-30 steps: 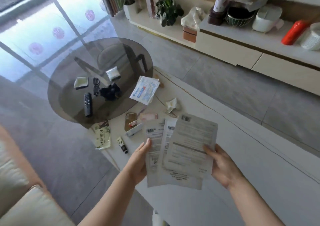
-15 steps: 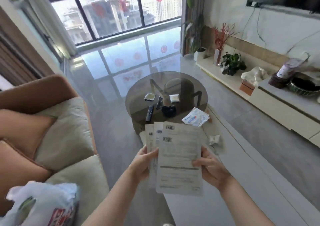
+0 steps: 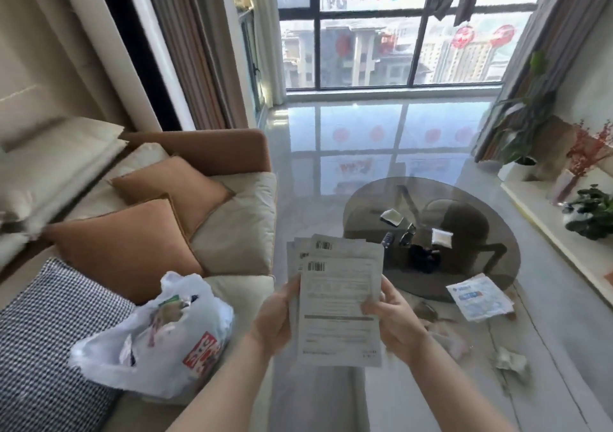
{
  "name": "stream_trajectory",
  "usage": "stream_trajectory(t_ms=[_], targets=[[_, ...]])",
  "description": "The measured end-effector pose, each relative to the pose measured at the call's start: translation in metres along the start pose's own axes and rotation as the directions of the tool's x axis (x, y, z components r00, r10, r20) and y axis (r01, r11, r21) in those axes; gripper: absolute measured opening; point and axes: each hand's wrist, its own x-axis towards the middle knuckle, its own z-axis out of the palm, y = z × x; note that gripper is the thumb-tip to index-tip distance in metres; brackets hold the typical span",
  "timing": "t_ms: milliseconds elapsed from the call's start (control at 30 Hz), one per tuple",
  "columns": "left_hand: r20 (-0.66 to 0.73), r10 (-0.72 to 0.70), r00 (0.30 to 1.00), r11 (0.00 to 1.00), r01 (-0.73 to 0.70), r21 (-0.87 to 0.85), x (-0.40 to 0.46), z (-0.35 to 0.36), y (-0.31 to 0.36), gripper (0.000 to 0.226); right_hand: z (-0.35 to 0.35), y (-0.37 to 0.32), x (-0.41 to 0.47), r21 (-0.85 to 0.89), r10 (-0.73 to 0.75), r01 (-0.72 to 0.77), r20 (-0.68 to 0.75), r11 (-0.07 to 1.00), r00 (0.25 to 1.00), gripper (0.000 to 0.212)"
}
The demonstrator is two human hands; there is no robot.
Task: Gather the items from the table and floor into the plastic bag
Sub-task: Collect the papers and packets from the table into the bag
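Note:
I hold a stack of printed paper sheets (image 3: 338, 302) with barcodes upright in front of me. My left hand (image 3: 277, 319) grips the left edge and my right hand (image 3: 396, 322) grips the right edge. A white plastic bag (image 3: 156, 342) with red print lies open on the sofa seat to the left, with some items inside. On the white table (image 3: 547, 398) lie a blue-and-white packet (image 3: 477, 297) and a crumpled tissue (image 3: 510, 362). The round dark glass table (image 3: 491, 265) carries a remote, glasses, a black object and small packets.
A beige sofa (image 3: 238, 219) with orange cushions (image 3: 132, 246) and a checked cushion (image 3: 43, 342) fills the left. A low white cabinet with plants (image 3: 590, 212) runs along the right wall. Shiny floor stretches to the large window.
My view has swung left toward the sofa, bringing the plastic bag into full view. Both hands have squared the fanned sheets into a tighter stack and carried them leftward.

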Motion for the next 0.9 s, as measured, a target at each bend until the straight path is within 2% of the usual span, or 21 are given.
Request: stream_trajectory(t_ms=[67, 200, 267, 367, 467, 500, 567, 600, 633, 700, 767, 800, 867, 900], targets=[[0.002, 0.025, 1.000, 0.999, -0.025, -0.043, -0.003, -0.032, 0.009, 0.063, 0.029, 0.013, 0.026, -0.059, 0.042, -0.040, 0.021, 0.997, 0.999, 0.070], [-0.138, 0.153, 0.978, 0.988, -0.149, 0.042, -0.017, -0.086, 0.037, 0.052, 0.090, 0.050, 0.085, -0.351, 0.064, -0.082, -0.063, 0.933, 0.996, 0.084], [-0.229, 0.194, 0.954, 0.981, -0.190, 0.041, -0.019, -0.120, 0.045, 0.054, 0.119, 0.069, 0.113, -0.387, 0.089, -0.120, -0.096, 0.914, 0.991, 0.075], [-0.405, 0.174, 0.898, 0.984, -0.179, 0.024, -0.019, -0.169, 0.062, 0.043, 0.163, 0.094, 0.146, -0.453, 0.178, -0.195, -0.080, 0.870, 0.981, 0.041], [-0.549, 0.124, 0.827, 0.989, -0.146, 0.003, -0.021, -0.216, 0.074, 0.014, 0.203, 0.124, 0.175, -0.520, 0.256, -0.263, -0.087, 0.813, 0.963, 0.036], [-0.587, 0.115, 0.801, 0.991, -0.135, 0.009, -0.022, -0.234, 0.075, 0.020, 0.214, 0.137, 0.184, -0.550, 0.271, -0.274, -0.090, 0.789, 0.959, 0.036], [-0.635, 0.071, 0.769, 0.997, -0.056, 0.044, -0.019, -0.276, 0.070, 0.058, 0.236, 0.162, 0.201, -0.606, 0.299, -0.295, -0.097, 0.739, 0.949, 0.036], [-0.655, 0.038, 0.755, 0.999, -0.017, 0.038, -0.016, -0.298, 0.065, 0.069, 0.246, 0.173, 0.208, -0.634, 0.305, -0.297, -0.100, 0.714, 0.947, 0.037], [-0.673, 0.004, 0.740, 1.000, 0.014, 0.022, -0.008, -0.325, 0.056, 0.067, 0.255, 0.184, 0.215, -0.671, 0.316, -0.308, -0.115, 0.674, 0.942, 0.038], [-0.695, -0.095, 0.713, 0.991, 0.133, 0.002, -0.016, -0.346, 0.062, 0.042, 0.272, 0.205, 0.228, -0.727, 0.358, -0.352, -0.155, 0.589, 0.921, 0.036], [-0.721, -0.155, 0.675, 0.970, 0.242, 0.018, -0.026, -0.362, 0.069, 0.013, 0.282, 0.227, 0.240, -0.756, 0.429, -0.442, -0.236, 0.482, 0.872, 0.030], [-0.727, -0.179, 0.662, 0.959, 0.284, 0.023, -0.027, -0.374, 0.068, 0.008, 0.287, 0.237, 0.246, -0.752, 0.462, -0.491, -0.280, 0.439, 0.842, 0.022], [-0.747, -0.223, 0.627, 0.919, 0.390, 0.052, -0.026, -0.395, 0.068, 0.021, 0.294, 0.254, 0.260, -0.735, 0.495, -0.573, -0.369, 0.363, 0.787, 0.002], [-0.757, -0.236, 0.609, 0.886, 0.454, 0.089, -0.025, -0.402, 0.071, 0.036, 0.296, 0.262, 0.268, -0.736, 0.507, -0.594, -0.395, 0.325, 0.766, 0.009]])
